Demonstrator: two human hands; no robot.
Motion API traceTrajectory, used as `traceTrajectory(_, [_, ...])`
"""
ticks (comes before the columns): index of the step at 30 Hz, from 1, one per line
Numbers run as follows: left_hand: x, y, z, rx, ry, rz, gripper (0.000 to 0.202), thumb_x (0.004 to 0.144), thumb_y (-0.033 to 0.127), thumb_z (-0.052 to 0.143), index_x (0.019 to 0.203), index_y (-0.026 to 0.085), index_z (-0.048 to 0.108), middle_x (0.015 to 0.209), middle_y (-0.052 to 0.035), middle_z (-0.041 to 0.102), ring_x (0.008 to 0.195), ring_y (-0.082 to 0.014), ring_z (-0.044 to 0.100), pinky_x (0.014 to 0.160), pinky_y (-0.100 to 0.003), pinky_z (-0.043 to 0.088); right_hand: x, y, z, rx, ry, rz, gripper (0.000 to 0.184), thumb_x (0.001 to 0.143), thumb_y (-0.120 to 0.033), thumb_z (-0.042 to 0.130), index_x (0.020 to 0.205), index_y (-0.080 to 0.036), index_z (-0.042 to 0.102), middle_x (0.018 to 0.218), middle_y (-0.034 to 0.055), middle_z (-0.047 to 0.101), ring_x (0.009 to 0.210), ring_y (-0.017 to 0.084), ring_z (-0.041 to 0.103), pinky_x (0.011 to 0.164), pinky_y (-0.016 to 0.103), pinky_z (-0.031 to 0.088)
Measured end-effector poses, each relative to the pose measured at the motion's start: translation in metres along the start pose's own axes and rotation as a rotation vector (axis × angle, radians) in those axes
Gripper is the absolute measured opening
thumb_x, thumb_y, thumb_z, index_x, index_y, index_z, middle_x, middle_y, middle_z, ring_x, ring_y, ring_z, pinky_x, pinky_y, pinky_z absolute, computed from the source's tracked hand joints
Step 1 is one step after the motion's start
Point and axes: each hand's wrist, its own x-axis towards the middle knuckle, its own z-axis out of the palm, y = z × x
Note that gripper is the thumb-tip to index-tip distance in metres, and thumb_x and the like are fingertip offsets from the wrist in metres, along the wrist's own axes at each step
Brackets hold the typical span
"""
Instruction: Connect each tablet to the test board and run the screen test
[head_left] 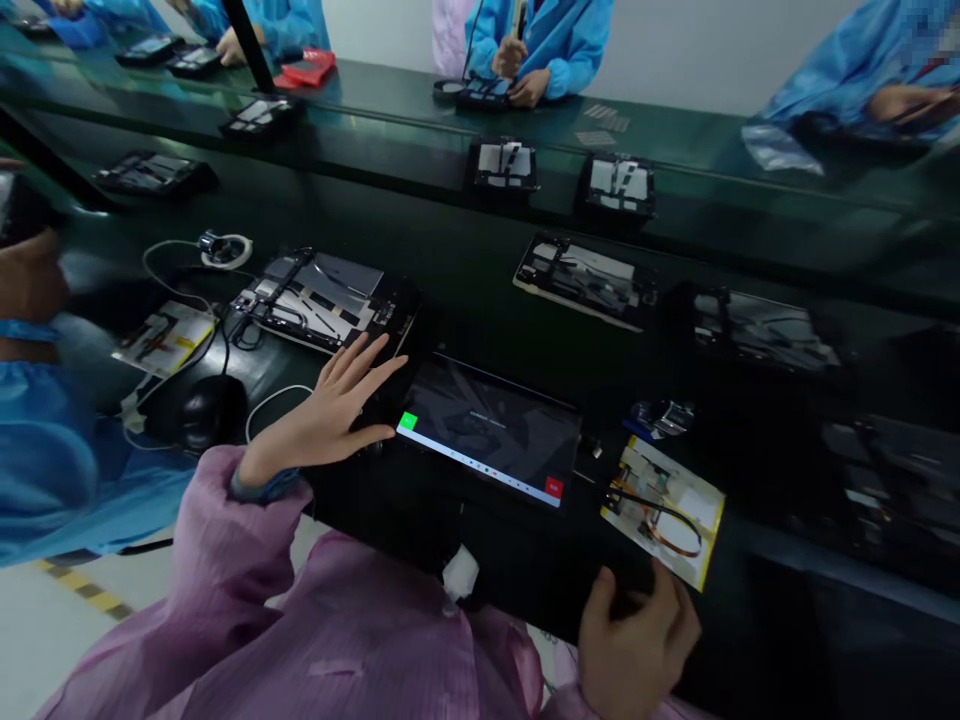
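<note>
My left hand lies flat with fingers stretched out on the left edge of a dark tablet whose lit screen shows a green square and a red square. It holds nothing. My right hand is at the bench's near edge, fingers curled, just below a yellow-edged card that carries a coiled cable. Whether it grips anything I cannot make out. Both sleeves are pink.
An opened tablet back lies beyond my left hand. A black mouse and a small card sit to the left. More opened devices ride the dark conveyor. People in blue coats work at left and across.
</note>
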Motion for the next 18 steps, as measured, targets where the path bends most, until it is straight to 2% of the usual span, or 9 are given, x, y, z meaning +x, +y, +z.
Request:
traceTrajectory(2, [-0.022, 0.004, -0.002, -0.076, 0.07, -0.041, 0.063, 0.09, 0.041, 0.047, 0.146, 0.025, 0.024, 0.156, -0.01, 0.016, 0.144, -0.0326, 0.011, 0.112, -0.054, 0.023, -0.003, -0.009, -0.005, 0.019, 0.058, -0.031, 0.041, 0.086, -0.033, 0.054, 0.119, -0.01, 0.059, 0.117, 0.0187, 0.057, 0.089, 0.025, 0.058, 0.073, 0.038, 0.048])
traceTrajectory(4, [-0.045, 0.006, 0.003, -0.163, 0.108, -0.091, 0.048, 0.093, 0.033, 0.043, 0.14, 0.026, 0.036, 0.151, -0.0088, 0.03, 0.139, -0.0287, 0.027, 0.109, -0.048, 0.032, -0.01, -0.022, -0.012, 0.098, 0.003, -0.099, 0.033, 0.088, -0.03, 0.051, 0.114, -0.012, 0.061, 0.109, 0.0155, 0.06, 0.09, 0.024, 0.058, 0.075, 0.038, 0.048])
traceTrajectory(7, [-0.077, 0.002, 0.02, -0.158, 0.266, -0.303, 0.03, 0.093, 0.03, 0.042, 0.121, 0.023, 0.052, 0.126, -0.0081, 0.056, 0.117, -0.0226, 0.053, 0.098, -0.039, 0.044, -0.023, -0.045, -0.016, 0.318, -0.254, -0.341, 0.03, 0.09, -0.029, 0.048, 0.114, -0.015, 0.058, 0.103, 0.0118, 0.061, 0.09, 0.021, 0.058, 0.077, 0.036, 0.049])
traceTrajectory(9, [-0.096, -0.004, 0.034, -0.031, 0.378, -0.504, 0.025, 0.091, 0.035, 0.046, 0.109, 0.021, 0.056, 0.106, -0.008, 0.062, 0.101, -0.0229, 0.059, 0.09, -0.038, 0.047, -0.032, -0.058, -0.011, 0.399, -0.41, -0.56, 0.035, 0.088, -0.036, 0.052, 0.116, -0.016, 0.057, 0.107, 0.0116, 0.059, 0.097, 0.023, 0.056, 0.08, 0.038, 0.049])
traceTrajectory(11, [-0.111, -0.012, 0.047, 0.057, 0.304, -0.567, 0.029, 0.088, 0.042, 0.051, 0.107, 0.021, 0.056, 0.097, -0.0076, 0.061, 0.094, -0.0251, 0.059, 0.083, -0.039, 0.049, -0.039, -0.065, -0.001, 0.369, -0.511, -0.719, 0.044, 0.084, -0.043, 0.057, 0.12, -0.018, 0.056, 0.114, 0.0119, 0.057, 0.101, 0.026, 0.053, 0.082, 0.04, 0.049])
traceTrajectory(13, [-0.121, -0.019, 0.059, 0.045, 0.158, -0.496, 0.034, 0.087, 0.044, 0.051, 0.113, 0.022, 0.054, 0.099, -0.0076, 0.06, 0.094, -0.0257, 0.059, 0.081, -0.038, 0.05, -0.043, -0.068, 0.01, 0.296, -0.562, -0.777, 0.045, 0.085, -0.039, 0.056, 0.125, -0.019, 0.054, 0.116, 0.0113, 0.057, 0.101, 0.026, 0.053, 0.08, 0.04, 0.048])
traceTrajectory(14, [-0.124, -0.021, 0.064, 0.024, 0.124, -0.46, 0.034, 0.089, 0.043, 0.049, 0.116, 0.022, 0.053, 0.1, -0.0076, 0.06, 0.094, -0.0251, 0.059, 0.081, -0.038, 0.05, -0.045, -0.068, 0.014, 0.265, -0.57, -0.779, 0.042, 0.087, -0.033, 0.054, 0.127, -0.02, 0.053, 0.115, 0.0109, 0.058, 0.1, 0.025, 0.053, 0.079, 0.039, 0.048])
traceTrajectory(16, [-0.128, -0.025, 0.07, -0.013, 0.121, -0.413, 0.03, 0.093, 0.038, 0.041, 0.114, 0.021, 0.053, 0.1, -0.0076, 0.059, 0.094, -0.0232, 0.059, 0.081, -0.036, 0.05, -0.046, -0.068, 0.022, 0.213, -0.563, -0.761, 0.04, 0.088, -0.02, 0.048, 0.129, -0.02, 0.052, 0.114, 0.0103, 0.059, 0.1, 0.024, 0.053, 0.078, 0.038, 0.048])
traceTrajectory(18, [-0.13, -0.026, 0.068, -0.032, 0.149, -0.386, 0.026, 0.095, 0.036, 0.038, 0.107, 0.02, 0.055, 0.098, -0.0075, 0.06, 0.093, -0.0221, 0.06, 0.083, -0.035, 0.049, -0.045, -0.068, 0.025, 0.169, -0.53, -0.73, 0.042, 0.088, -0.013, 0.045, 0.128, -0.021, 0.052, 0.115, 0.0104, 0.059, 0.101, 0.024, 0.053, 0.08, 0.039, 0.047])
